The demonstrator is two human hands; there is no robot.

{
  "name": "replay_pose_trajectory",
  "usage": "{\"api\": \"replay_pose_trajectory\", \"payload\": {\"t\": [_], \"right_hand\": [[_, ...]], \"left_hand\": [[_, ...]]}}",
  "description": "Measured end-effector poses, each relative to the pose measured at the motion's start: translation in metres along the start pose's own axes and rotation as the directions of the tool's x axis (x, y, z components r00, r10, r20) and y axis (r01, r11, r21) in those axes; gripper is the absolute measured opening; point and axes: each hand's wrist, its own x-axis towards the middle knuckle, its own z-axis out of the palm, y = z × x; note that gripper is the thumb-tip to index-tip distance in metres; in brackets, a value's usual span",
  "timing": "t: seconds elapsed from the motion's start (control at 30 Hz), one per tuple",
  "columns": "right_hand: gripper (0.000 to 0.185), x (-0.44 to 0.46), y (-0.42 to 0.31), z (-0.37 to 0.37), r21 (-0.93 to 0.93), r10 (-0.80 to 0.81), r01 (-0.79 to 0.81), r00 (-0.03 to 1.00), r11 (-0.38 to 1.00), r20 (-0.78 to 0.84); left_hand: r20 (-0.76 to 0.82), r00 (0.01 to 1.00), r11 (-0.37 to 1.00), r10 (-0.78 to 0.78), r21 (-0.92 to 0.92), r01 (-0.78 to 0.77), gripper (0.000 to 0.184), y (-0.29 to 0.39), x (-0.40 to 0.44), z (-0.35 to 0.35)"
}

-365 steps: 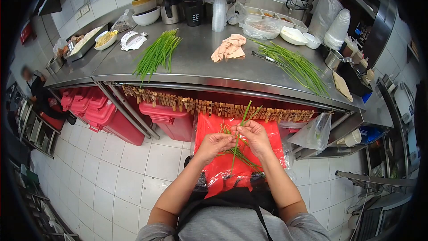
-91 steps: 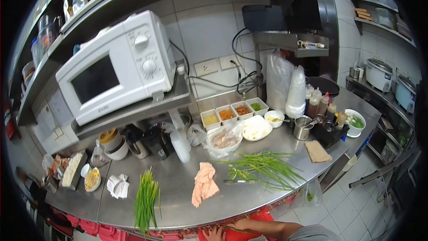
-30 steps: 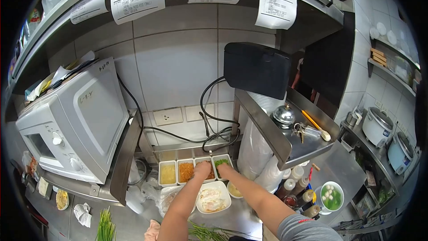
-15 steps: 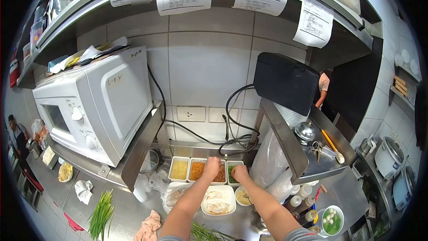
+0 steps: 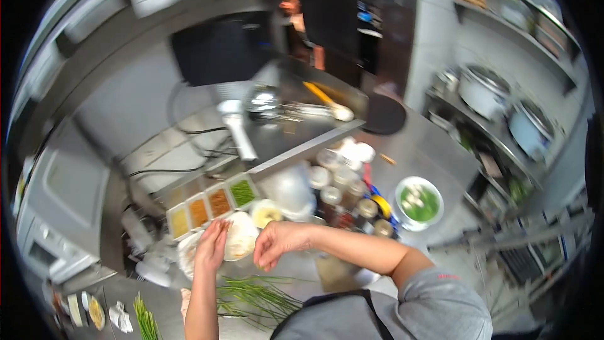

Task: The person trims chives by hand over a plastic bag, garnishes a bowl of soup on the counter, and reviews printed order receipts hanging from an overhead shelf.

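The whole view is blurred by motion. My left hand (image 5: 212,245) is over the left edge of a white dish (image 5: 240,239), its fingers pressed together around something too small to make out. To the right of the dish, my right hand (image 5: 275,244) is closed in a pinch, with a faint green speck at the fingertips. Behind the hands stand white tubs of yellow bits (image 5: 180,221), orange bits (image 5: 199,212), brown bits (image 5: 219,202) and chopped greens (image 5: 241,192). A small bowl (image 5: 267,213) sits beside the dish. Long green stalks (image 5: 258,299) lie below my hands.
A metal shelf (image 5: 302,145) overhangs the counter behind my right hand. Bottles (image 5: 343,192) and a bowl of green liquid (image 5: 419,203) stand right. The microwave (image 5: 56,195) is left, rice cookers (image 5: 484,91) far right. Another person (image 5: 296,22) is beyond an opening.
Both hands have come away from the tubs, back towards the dish and the stalks. The view has swung right, bringing more of the shelf and rice cookers in.
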Motion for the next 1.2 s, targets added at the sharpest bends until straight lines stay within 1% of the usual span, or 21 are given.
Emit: {"api": "replay_pose_trajectory", "payload": {"t": [0.03, 0.07, 0.13, 0.23, 0.27, 0.33, 0.4, 0.47, 0.53, 0.57, 0.67, 0.73, 0.77, 0.83, 0.87, 0.93, 1.03, 1.07, 1.13, 1.17, 1.2], "right_hand": [[0.016, -0.029, 0.004, 0.002, 0.017, 0.044, -0.045, 0.996, 0.999, 0.078], [0.017, -0.060, 0.008, -0.002, -0.016, 0.041, -0.040, 0.998, 0.999, 0.055], [0.017, -0.127, 0.013, -0.014, -0.093, 0.039, -0.036, 0.999, 0.995, 0.034], [0.017, -0.224, 0.026, -0.053, -0.073, 0.053, -0.074, 0.964, 0.995, -0.262], [0.018, -0.253, 0.029, -0.069, -0.122, 0.072, -0.128, 0.921, 0.984, -0.382], [0.014, -0.304, 0.052, -0.111, -0.112, 0.055, -0.159, 0.780, 0.981, -0.623], [0.007, -0.340, 0.075, -0.149, -0.228, 0.010, -0.346, 0.568, 0.910, -0.823], [0.006, -0.362, 0.100, -0.179, -0.216, -0.035, -0.399, 0.415, 0.891, -0.909], [0.009, -0.374, 0.117, -0.200, -0.206, -0.091, -0.447, 0.265, 0.870, -0.960], [0.014, -0.378, 0.122, -0.208, -0.194, -0.079, -0.498, 0.242, 0.845, -0.967], [0.012, -0.387, 0.128, -0.217, -0.400, -0.251, -0.674, 0.313, 0.622, -0.916], [0.013, -0.391, 0.136, -0.227, -0.488, -0.385, -0.660, 0.310, 0.571, -0.869], [0.014, -0.393, 0.140, -0.230, -0.527, -0.448, -0.655, 0.306, 0.541, -0.840], [0.016, -0.396, 0.137, -0.228, -0.504, -0.468, -0.622, 0.238, 0.599, -0.851], [0.018, -0.398, 0.136, -0.227, -0.492, -0.476, -0.604, 0.203, 0.627, -0.856], [0.017, -0.403, 0.139, -0.230, -0.487, -0.446, -0.587, 0.226, 0.646, -0.866], [0.020, -0.410, 0.148, -0.229, -0.487, -0.408, -0.573, 0.272, 0.659, -0.872], [0.022, -0.413, 0.152, -0.226, -0.489, -0.396, -0.570, 0.289, 0.660, -0.872], [0.026, -0.425, 0.154, -0.208, -0.534, -0.532, -0.515, 0.168, 0.671, -0.830], [0.029, -0.431, 0.158, -0.201, -0.560, -0.593, -0.489, 0.103, 0.669, -0.798], [0.030, -0.436, 0.171, -0.198, -0.572, -0.668, -0.484, -0.036, 0.662, -0.743]], "left_hand": [[-0.024, 0.996, 0.995, -0.084, -0.055, 0.082, 0.027, -0.022, -0.022, 0.005], [-0.051, 0.986, 0.982, -0.160, -0.111, 0.153, 0.027, -0.040, -0.043, 0.009], [-0.025, 0.944, 0.940, -0.329, -0.103, 0.325, 0.025, -0.074, -0.090, 0.038], [0.079, 0.848, 0.852, -0.524, 0.023, 0.524, 0.024, -0.119, -0.130, 0.088], [0.129, 0.826, 0.836, -0.548, 0.073, 0.543, 0.025, -0.131, -0.137, 0.110], [0.228, 0.774, 0.806, -0.591, 0.170, 0.566, 0.026, -0.150, -0.136, 0.169], [0.329, 0.747, 0.813, -0.577, 0.314, 0.489, 0.029, -0.172, -0.132, 0.231], [0.419, 0.662, 0.779, -0.622, 0.420, 0.466, 0.034, -0.203, -0.111, 0.284], [0.439, 0.658, 0.778, -0.612, 0.483, 0.402, 0.034, -0.239, -0.088, 0.334], [0.451, 0.656, 0.776, -0.605, 0.517, 0.361, 0.034, -0.260, -0.073, 0.352], [0.442, 0.683, 0.738, -0.581, 0.640, 0.213, 0.028, -0.322, -0.025, 0.386], [0.362, 0.789, 0.628, -0.497, 0.777, 0.039, 0.016, -0.355, -0.003, 0.400], [0.365, 0.805, 0.512, -0.467, 0.854, -0.090, 0.015, -0.366, 0.008, 0.403], [0.390, 0.825, 0.222, -0.410, 0.919, -0.325, 0.014, -0.383, 0.023, 0.409], [0.408, 0.831, 0.166, -0.378, 0.913, -0.373, 0.013, -0.391, 0.028, 0.410], [0.446, 0.837, 0.049, -0.317, 0.889, -0.455, 0.012, -0.403, 0.036, 0.412], [0.572, 0.791, -0.162, -0.217, 0.778, -0.607, 0.013, -0.420, 0.046, 0.408], [0.552, 0.797, -0.115, -0.243, 0.800, -0.589, 0.012, -0.423, 0.052, 0.409], [0.518, 0.803, -0.023, -0.294, 0.837, -0.547, 0.012, -0.416, 0.056, 0.415], [0.519, 0.787, -0.073, -0.334, 0.818, -0.570, 0.012, -0.411, 0.056, 0.419], [0.516, 0.771, -0.122, -0.372, 0.797, -0.592, 0.013, -0.395, 0.046, 0.428]]}}
